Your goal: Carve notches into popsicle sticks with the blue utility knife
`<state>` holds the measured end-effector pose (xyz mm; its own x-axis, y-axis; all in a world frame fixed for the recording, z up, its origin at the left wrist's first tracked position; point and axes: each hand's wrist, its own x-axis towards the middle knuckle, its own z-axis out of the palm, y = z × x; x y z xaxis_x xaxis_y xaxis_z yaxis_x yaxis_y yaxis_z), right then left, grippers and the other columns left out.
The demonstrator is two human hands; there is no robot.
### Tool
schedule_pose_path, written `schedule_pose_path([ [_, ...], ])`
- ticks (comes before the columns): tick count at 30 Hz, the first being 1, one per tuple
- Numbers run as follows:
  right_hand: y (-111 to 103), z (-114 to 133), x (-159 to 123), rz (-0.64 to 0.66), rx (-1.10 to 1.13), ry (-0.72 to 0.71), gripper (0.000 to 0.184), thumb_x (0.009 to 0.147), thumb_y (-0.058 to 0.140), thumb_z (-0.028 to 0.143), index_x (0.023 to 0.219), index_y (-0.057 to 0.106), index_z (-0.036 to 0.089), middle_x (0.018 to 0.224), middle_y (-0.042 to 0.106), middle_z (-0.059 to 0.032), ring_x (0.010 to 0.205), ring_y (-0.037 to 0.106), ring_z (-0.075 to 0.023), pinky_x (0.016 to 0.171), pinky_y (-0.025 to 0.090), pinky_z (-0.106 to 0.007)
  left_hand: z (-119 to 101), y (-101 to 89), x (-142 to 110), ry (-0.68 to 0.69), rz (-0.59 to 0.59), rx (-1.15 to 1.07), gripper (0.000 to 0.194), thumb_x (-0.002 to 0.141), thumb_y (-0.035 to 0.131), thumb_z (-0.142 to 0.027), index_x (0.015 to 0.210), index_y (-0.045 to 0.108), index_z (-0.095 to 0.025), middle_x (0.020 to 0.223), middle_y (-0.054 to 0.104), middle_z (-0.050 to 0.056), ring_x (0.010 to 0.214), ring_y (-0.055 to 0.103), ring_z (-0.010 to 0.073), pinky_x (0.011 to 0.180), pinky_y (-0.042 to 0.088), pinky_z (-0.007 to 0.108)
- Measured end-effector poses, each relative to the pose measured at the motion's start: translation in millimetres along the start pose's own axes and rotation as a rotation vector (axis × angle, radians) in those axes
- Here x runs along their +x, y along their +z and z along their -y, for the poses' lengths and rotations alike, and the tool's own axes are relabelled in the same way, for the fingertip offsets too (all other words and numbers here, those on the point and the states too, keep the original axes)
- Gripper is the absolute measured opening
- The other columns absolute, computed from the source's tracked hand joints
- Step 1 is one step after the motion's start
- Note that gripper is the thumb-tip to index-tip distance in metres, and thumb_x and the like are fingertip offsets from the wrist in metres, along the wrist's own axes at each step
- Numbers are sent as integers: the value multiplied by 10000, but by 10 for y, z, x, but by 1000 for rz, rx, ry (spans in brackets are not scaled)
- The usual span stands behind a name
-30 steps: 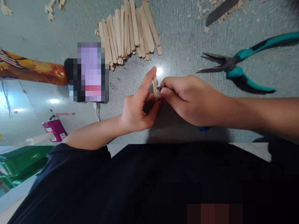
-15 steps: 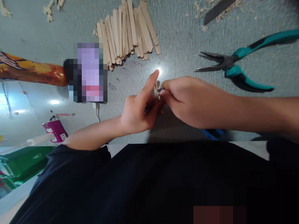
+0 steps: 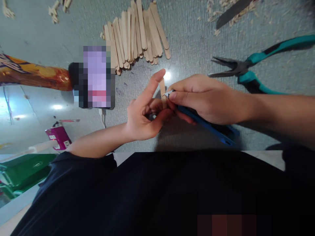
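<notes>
My left hand (image 3: pixel 147 113) is closed on a short, narrow wooden craft stick (image 3: pixel 162 86), held upright in the view between the fingers. One finger stretches up beside the stick's far end. In my right hand (image 3: pixel 200 98) is a blue utility knife (image 3: pixel 209 125), its handle running back under the palm. The knife's blade tip (image 3: pixel 169 93) rests against or very close to the stick's right edge. Part of the stick is hidden by my left fingers.
Many craft sticks (image 3: pixel 134 36) lie in a row at the back. Teal-handled needle-nose pliers (image 3: pixel 242 68) lie open at right, near a dark flat blade (image 3: pixel 232 13) among wood shavings. At left are a phone (image 3: pixel 97 77), a bottle (image 3: pixel 34 72) and a purple power strip (image 3: pixel 58 137).
My right hand has turned and shifted slightly, so the blue knife handle and the blade now show. More of the stick is visible in my left hand.
</notes>
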<state>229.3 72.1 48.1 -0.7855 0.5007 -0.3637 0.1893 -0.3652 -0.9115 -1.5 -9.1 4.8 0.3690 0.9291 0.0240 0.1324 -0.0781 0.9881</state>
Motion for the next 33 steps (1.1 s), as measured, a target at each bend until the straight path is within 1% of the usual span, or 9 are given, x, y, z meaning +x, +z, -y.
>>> schedule_pose_path([
  [2,-18,-29,5,30,75,-12,586,1266,631,401,710,652,219,597,659,-3,536,583,-128,559,438,-286,-7,-6,13,17,5,-18,788,1207,743,-418,1890,351,-386,862,752,-66,663,811,124,656,706,250],
  [7,-65,-58,28,81,199,42,465,1247,582,296,801,677,205,584,666,15,462,560,-125,517,465,-259,-3,-18,46,92,39,-138,736,1187,755,-241,1835,484,-460,845,697,-89,681,816,96,693,736,202],
  [11,-71,-34,30,16,250,64,440,1257,573,328,848,676,202,589,655,12,466,578,-137,521,491,-249,31,-3,22,13,-4,-103,765,1179,794,-412,1862,450,-418,733,613,-115,583,778,110,626,720,219],
  [14,-48,-18,18,-40,256,81,405,1247,538,257,868,672,208,571,655,11,455,578,-145,501,471,-250,63,1,2,-65,-40,-85,815,1167,803,-485,1880,416,-402,784,727,-102,617,807,129,628,726,248],
  [18,-9,5,6,-88,131,86,441,1207,556,184,781,670,211,557,661,6,453,569,-134,498,442,-262,95,-17,-12,-174,-85,-36,944,1134,840,-529,1925,353,-360,926,845,-43,685,836,145,682,756,292],
  [22,16,16,15,-66,29,83,494,1217,613,234,727,669,213,559,655,12,454,568,-127,498,421,-278,86,-32,-26,-209,-25,-24,967,1148,806,-599,1940,308,-354,868,814,-56,675,828,143,675,738,276],
  [24,23,12,18,-92,39,78,479,1221,620,264,747,674,217,560,656,14,455,570,-133,492,414,-285,60,-32,-29,-203,15,-28,973,1152,785,-637,1941,302,-337,816,777,-63,663,823,148,664,734,276],
  [29,35,-1,-1,-201,151,85,389,1190,686,387,832,668,237,574,676,17,497,606,-168,519,457,-295,-3,-14,-10,-228,-22,-19,927,1146,812,-559,1919,364,-311,818,792,-54,662,823,165,675,755,314],
  [33,56,-4,-18,-207,101,54,380,1193,622,256,815,654,238,566,662,25,482,581,-151,521,430,-296,3,2,11,-194,-56,-20,891,1162,801,-525,1910,366,-314,902,851,-30,695,838,167,656,732,304],
])
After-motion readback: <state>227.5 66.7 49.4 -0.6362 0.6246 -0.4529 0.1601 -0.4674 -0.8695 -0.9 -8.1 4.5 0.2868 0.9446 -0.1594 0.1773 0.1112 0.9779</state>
